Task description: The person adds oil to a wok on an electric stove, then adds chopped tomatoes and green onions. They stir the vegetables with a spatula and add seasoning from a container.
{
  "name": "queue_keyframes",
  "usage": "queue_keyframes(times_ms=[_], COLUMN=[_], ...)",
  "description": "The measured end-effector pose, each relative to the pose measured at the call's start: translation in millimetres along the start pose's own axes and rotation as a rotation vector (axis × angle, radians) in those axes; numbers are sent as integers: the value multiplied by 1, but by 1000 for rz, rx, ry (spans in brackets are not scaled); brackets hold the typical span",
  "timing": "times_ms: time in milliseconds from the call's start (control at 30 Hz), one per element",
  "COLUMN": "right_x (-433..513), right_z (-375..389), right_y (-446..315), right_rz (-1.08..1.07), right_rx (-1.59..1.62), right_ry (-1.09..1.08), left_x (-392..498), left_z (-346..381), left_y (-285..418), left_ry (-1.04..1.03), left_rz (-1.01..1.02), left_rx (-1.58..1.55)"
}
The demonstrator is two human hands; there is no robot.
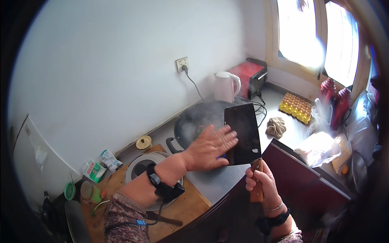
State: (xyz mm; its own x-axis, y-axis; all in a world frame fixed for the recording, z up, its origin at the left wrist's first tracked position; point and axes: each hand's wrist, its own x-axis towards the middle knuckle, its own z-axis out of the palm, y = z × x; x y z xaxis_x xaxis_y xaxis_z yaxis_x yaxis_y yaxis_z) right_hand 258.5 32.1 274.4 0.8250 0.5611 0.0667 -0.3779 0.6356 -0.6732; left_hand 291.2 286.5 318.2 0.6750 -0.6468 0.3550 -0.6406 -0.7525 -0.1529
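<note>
My right hand point(265, 182) grips the wooden handle point(257, 185) of a cleaver, whose broad dark blade point(244, 133) is raised in front of the wok. With fingers spread, my left hand point(209, 148) reaches across beside the blade's left edge. It seems to hold nothing, and I cannot tell whether it touches the blade. Behind both, steam rises from a black wok point(185, 121); its contents are mostly hidden by the steam and my hand. Under my left forearm, a lid point(133, 170) lies on a wooden cutting board point(194, 197).
A pinkish kettle point(224, 88) and a red toaster oven point(247, 76) stand behind the wok. Rightward are an egg tray point(294, 107), a crumpled cloth point(276, 127) and plastic bags point(317, 148). Seasoning packets point(94, 170), a jar point(91, 192) and a lidded pot point(144, 142) stand left.
</note>
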Motion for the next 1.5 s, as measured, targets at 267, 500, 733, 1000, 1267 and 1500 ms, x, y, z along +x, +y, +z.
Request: queue_keyframes(times_ms=[267,500,733,1000,1267,1500], right_x=[-27,-61,-58,-76,-102,-110], right_z=[-13,-24,-3,59,121,177], right_y=[-3,-8,43,140,304,415], right_rz=[-42,-483,-706,-595,-396,-197], right_rx=[-57,-1685,-2087,-1993,-1856,-1749], right_ry=[-9,-52,-298,-800,-1357,-1276], left_x=[-15,-80,-145,-281,-457,-508], left_z=[39,11,-37,-52,-49,-60], left_y=[-57,-36,73,172,294,357], left_ry=[-89,699,530,418,1017,1042], left_rz=[-523,-744,-599,-709,-1416,-1653], left_rx=[148,-508,-154,-156,-533,-367])
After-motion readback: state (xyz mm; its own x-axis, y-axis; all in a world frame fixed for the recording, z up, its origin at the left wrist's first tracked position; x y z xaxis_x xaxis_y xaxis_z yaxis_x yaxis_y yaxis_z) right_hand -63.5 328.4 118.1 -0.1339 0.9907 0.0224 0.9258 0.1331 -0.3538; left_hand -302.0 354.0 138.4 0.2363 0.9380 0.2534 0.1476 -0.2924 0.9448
